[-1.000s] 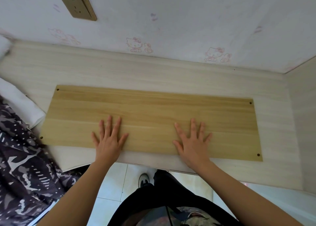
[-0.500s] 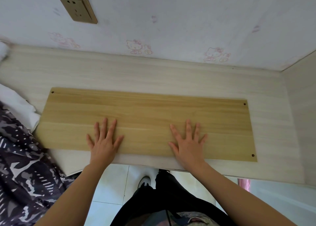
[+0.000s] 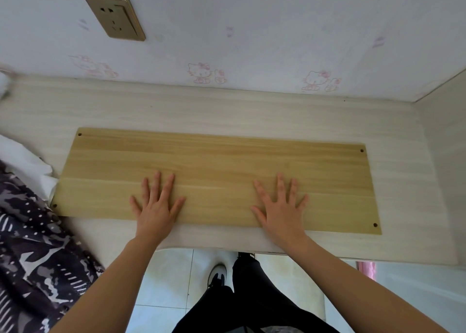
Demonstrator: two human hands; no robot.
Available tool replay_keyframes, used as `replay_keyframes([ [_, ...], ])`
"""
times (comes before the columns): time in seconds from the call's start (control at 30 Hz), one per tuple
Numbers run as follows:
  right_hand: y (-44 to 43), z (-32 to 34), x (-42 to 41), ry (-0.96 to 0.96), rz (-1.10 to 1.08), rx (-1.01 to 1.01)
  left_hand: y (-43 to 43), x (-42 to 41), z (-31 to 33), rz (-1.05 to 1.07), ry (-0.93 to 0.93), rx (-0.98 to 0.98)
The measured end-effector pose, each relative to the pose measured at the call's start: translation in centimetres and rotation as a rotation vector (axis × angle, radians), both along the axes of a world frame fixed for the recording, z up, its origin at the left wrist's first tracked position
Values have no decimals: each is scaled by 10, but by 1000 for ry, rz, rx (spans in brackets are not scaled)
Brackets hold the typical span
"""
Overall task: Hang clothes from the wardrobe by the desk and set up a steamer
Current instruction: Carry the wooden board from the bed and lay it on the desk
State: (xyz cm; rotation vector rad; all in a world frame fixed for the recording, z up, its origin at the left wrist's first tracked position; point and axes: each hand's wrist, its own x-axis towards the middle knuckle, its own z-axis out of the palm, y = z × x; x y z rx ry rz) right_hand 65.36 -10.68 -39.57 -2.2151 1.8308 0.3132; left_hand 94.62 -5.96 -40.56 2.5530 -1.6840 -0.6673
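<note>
Left hand: my left hand (image 3: 157, 206) lies palm down on the near half of the board (image 3: 227, 161), fingers straight and spread. It grips nothing.
Right hand: my right hand (image 3: 282, 208) lies the same way, well apart from the left. It presses flat and closes round nothing.
Board: it lies flat on the desk (image 3: 201, 110), long edges parallel to the wall, with a drilled hole (image 3: 361, 150) at each corner.
Reason for hold: two spread palms set apart load the board evenly. I judge that I am seating or squaring it as a work surface.
Wall socket: the wall socket (image 3: 114, 16) sits above the left part of the desk. I judge it the likely power point for the steamer, which would explain a surface placed beneath it.
Task items: no steamer, hanger or wardrobe is in view.
Left edge: patterned fabric (image 3: 32, 252) and a white cloth (image 3: 25, 161) lie just beside the board's left end. They may be garments or bedding; I cannot tell.
Progress: judged early, with hanging and steamer set-up not yet done.
</note>
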Motion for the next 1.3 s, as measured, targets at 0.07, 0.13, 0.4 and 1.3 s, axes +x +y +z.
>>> replay_keyframes([
  [0.07, -1, 1, 1, 3, -5, 23, 0, -1, 1, 3, -1, -4],
  [0.13, -3, 4, 1, -1, -9, 34, -1, -2, 4, 2, -2, -2],
  [0.4, 12, 23, 6, -56, -36, 136, 3, -16, 18, -9, 43, 8],
  [1.3, 257, 70, -40, -180, -531, -17, 116, -151, 56, -946, 79, -350],
])
